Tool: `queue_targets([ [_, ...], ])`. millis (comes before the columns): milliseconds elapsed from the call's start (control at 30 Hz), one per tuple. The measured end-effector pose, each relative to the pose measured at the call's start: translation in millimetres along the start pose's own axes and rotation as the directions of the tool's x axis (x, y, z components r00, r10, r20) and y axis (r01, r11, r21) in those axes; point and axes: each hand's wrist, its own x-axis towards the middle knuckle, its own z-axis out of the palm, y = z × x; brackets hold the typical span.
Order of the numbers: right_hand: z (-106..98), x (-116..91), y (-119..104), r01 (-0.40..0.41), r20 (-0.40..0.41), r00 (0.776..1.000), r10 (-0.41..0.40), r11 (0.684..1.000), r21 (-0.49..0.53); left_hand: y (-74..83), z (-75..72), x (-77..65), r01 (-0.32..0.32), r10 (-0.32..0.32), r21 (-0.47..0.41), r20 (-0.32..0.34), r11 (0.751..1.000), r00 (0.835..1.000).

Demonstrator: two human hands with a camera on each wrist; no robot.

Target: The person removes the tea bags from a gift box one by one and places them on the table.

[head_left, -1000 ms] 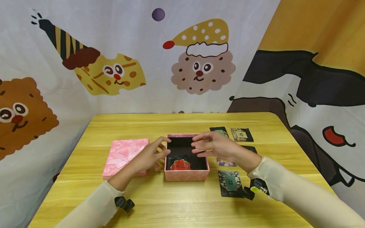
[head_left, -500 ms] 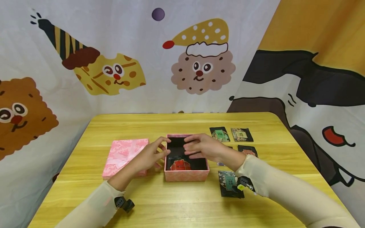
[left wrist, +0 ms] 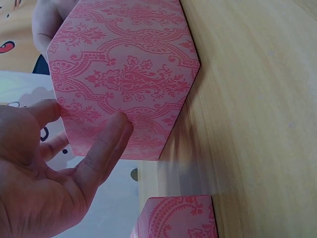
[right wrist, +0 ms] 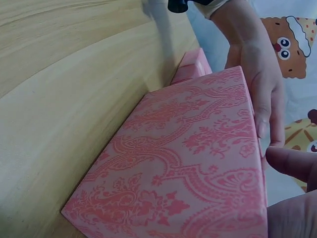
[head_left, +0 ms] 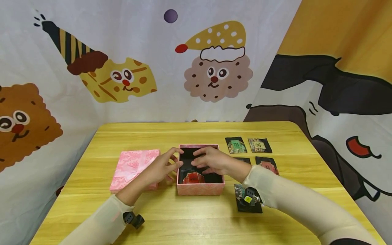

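Note:
A pink patterned box (head_left: 200, 190), with no lid on and dark inside, stands mid-table. My left hand (head_left: 160, 166) holds its left wall, thumb and index finger at the rim and other fingers against the outside. In the left wrist view, fingertips (left wrist: 119, 121) touch the patterned wall. My right hand (head_left: 212, 160) reaches over the box from the right, fingers loosely bent, nothing seen in them. Its thumb (right wrist: 290, 161) shows beside the rim in the right wrist view. Below that hand, a black sachet (head_left: 192, 177) with a red label lies at the front inside the box.
A pink lid (head_left: 131, 165) with a ribbon bow lies left of the box. Several sachets lie to the right, among them a green-labelled one (head_left: 236, 145), a yellowish one (head_left: 260, 145) and a red one (head_left: 267, 165). Another sachet (head_left: 249, 206) lies partly under my right wrist.
My right hand has moved left, from the box's right edge to over its inside, with the fingers dipping lower. My left hand and the box have stayed in place.

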Motion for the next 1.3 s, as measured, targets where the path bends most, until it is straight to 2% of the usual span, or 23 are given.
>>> queue_targets([
  [300,9.1,12.0,7.8,0.003,-0.032,0.999,-0.009,0.987,-0.163,-1.7,-0.1,0.2,-0.009,0.008,0.010,0.011,1.000,1.000],
  [500,14.1,18.8,13.9,0.026,-0.057,0.997,-0.046,0.947,-0.321,-1.6,-0.5,0.0,0.000,0.000,0.009,0.008,1.000,1.000],
  [700,16.4,22.2,15.7,0.061,-0.064,0.993,-0.096,0.910,-0.409,-0.7,-0.5,0.2,-0.003,0.003,0.007,0.010,1.000,1.000],
  [867,18.1,23.7,17.0,0.086,-0.024,0.994,-0.110,0.882,-0.463,0.0,-1.0,1.1,-0.005,0.005,0.002,0.001,1.000,1.000],
  [933,19.6,24.2,17.6,0.110,0.000,0.991,-0.130,0.842,-0.527,-0.1,-1.2,1.2,-0.004,0.004,0.003,-0.004,1.000,1.000],
  [967,20.3,25.2,18.3,0.135,0.019,0.988,-0.151,0.806,-0.576,-0.3,-1.3,1.1,-0.004,0.004,0.002,-0.004,1.000,1.000],
  [1000,20.9,25.7,18.3,0.149,0.037,0.986,-0.162,0.763,-0.628,-0.8,-1.4,1.1,-0.006,0.006,-0.001,-0.003,1.000,1.000],
  [1100,23.1,27.7,19.7,0.197,0.103,0.977,-0.188,0.600,-0.775,-1.6,-1.2,0.9,-0.008,0.008,-0.005,-0.001,1.000,1.000],
  [1167,24.8,27.4,20.1,0.216,0.140,0.973,-0.184,0.512,-0.831,-1.8,-1.1,0.9,-0.012,0.012,-0.010,0.001,1.000,1.000],
  [1233,26.2,26.3,20.4,0.222,0.156,0.972,-0.178,0.455,-0.863,-1.8,-1.0,0.9,-0.014,0.015,-0.010,0.001,1.000,1.000],
  [1300,27.2,25.2,20.4,0.227,0.165,0.970,-0.177,0.428,-0.875,-1.6,-0.7,1.0,-0.015,0.015,-0.009,0.000,1.000,1.000],
])
